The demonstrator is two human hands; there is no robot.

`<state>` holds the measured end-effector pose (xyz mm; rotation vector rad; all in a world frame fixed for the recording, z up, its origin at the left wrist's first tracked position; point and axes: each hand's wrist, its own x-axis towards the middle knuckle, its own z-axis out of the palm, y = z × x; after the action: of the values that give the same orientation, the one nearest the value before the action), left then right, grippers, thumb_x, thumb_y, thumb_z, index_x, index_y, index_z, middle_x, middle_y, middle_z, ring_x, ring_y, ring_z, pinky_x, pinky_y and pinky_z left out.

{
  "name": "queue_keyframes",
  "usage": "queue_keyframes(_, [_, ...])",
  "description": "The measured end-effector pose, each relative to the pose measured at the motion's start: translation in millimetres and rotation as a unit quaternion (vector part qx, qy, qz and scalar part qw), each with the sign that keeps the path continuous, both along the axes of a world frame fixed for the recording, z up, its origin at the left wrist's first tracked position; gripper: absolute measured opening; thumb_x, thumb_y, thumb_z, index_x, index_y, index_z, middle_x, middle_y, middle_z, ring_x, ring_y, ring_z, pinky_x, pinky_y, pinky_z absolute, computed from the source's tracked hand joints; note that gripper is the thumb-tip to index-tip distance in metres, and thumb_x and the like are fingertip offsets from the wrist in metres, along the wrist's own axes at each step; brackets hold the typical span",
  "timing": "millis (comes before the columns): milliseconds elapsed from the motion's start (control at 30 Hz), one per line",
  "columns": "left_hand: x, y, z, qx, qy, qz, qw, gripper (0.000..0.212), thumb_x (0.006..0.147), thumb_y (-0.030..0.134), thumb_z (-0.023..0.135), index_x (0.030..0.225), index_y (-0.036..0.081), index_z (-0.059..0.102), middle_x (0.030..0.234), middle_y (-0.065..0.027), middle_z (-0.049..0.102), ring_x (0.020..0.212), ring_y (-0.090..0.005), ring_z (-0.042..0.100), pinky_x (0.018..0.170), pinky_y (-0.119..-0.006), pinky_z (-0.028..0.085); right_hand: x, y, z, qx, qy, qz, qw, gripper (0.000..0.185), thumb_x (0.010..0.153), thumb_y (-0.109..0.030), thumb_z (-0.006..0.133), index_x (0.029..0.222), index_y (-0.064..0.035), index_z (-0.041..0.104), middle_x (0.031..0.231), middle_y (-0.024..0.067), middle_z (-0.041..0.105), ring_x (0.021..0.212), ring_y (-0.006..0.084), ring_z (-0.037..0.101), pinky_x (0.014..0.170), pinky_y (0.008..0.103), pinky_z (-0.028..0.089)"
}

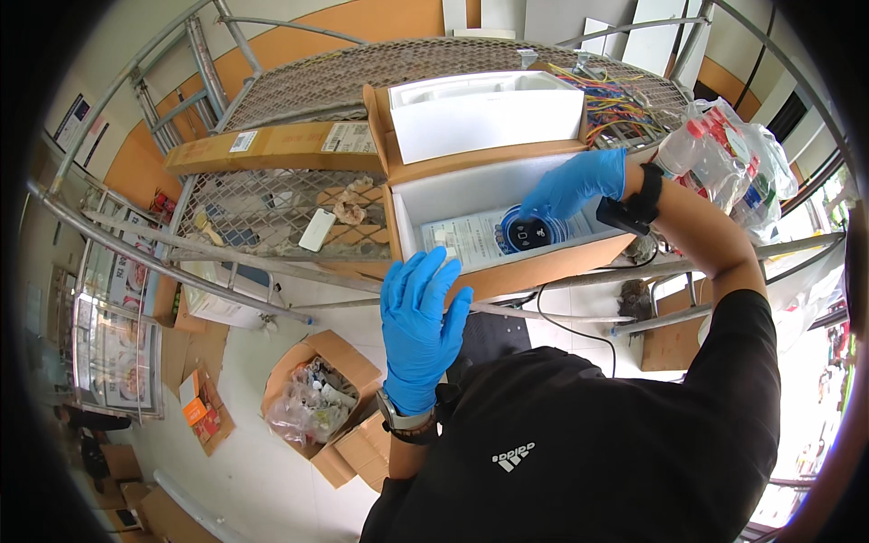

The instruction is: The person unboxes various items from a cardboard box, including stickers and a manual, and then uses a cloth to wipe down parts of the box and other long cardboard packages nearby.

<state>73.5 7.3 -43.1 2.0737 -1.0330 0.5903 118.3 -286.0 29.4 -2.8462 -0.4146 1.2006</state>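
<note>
My right hand (574,183), in a blue glove, reaches down into an open cardboard box (516,277) lined with white foam (468,184). Its fingertips are at a round sticker-like disc (533,234), black in the middle with a blue rim. Whether they pinch the disc or only touch it is hard to see. Under the disc lie printed sheets (475,234), and a small white piece (445,239) rests at their left. Fingers spread and holding nothing, my gloved left hand (422,326) is at the box's near left corner. A white foam insert (485,125) rests against the raised lid.
The box stands on a mesh scaffold platform (271,203) with metal rails (170,268). Around it are a long carton (278,149), a white phone-like slab (317,229), coloured wires (614,105) and a plastic bag of bottles (730,163). A carton of waste (319,394) sits on the floor.
</note>
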Motion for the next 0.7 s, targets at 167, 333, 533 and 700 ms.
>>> queue_keyframes(167, [-6.4, 1.0, -2.7, 0.050, 0.002, 0.043, 0.998, 0.037, 0.079, 0.022, 0.069, 0.112, 0.011, 0.058, 0.115, -0.0064, 0.057, 0.108, -0.0270, 0.050, 0.102, -0.044, 0.031, 2.9, 6.3, 13.0, 0.030, -0.101, -0.055, 0.993, 0.053, 0.077, -0.001, 0.050, 0.129, -0.0140, 0.049, 0.114, 0.0139, 0.059, 0.099, 0.0302, 0.057, 0.089, 0.0377, 0.045])
queue_keyframes(333, [-4.5, -5.5, -6.2, 0.055, 0.003, 0.048, 0.997, 0.038, 0.077, 0.017, 0.071, 0.112, 0.013, 0.057, 0.107, -0.0036, 0.059, 0.100, -0.0234, 0.053, 0.102, -0.043, 0.030, -2.7, 2.3, -27.9, 0.018, -0.003, 0.118, 0.993, 0.036, 0.080, -0.014, 0.061, 0.115, -0.0099, 0.055, 0.104, 0.0139, 0.060, 0.093, 0.0295, 0.058, 0.085, 0.0381, 0.046])
queue_keyframes(533, [-8.7, -3.0, -12.8, 0.048, -0.004, 0.066, 0.997, 0.037, 0.075, 0.014, 0.071, 0.109, 0.013, 0.058, 0.101, -0.0030, 0.060, 0.096, -0.0217, 0.053, 0.100, -0.042, 0.032, 4.1, -13.5, 37.9, 0.177, -0.320, 0.097, 0.926, 0.024, 0.082, -0.015, 0.063, 0.105, -0.0096, 0.061, 0.108, 0.0098, 0.059, 0.098, 0.0269, 0.058, 0.090, 0.0353, 0.045])
queue_keyframes(700, [-6.9, -6.7, -14.4, 0.046, -0.015, 0.071, 0.996, 0.032, 0.076, 0.014, 0.069, 0.107, 0.012, 0.059, 0.099, -0.0029, 0.060, 0.095, -0.0220, 0.053, 0.100, -0.042, 0.032, 34.2, -44.7, 49.1, 0.033, -0.646, 0.104, 0.755, 0.057, 0.079, -0.018, 0.070, 0.131, -0.0128, 0.045, 0.118, 0.0134, 0.056, 0.105, 0.0302, 0.056, 0.093, 0.0384, 0.045])
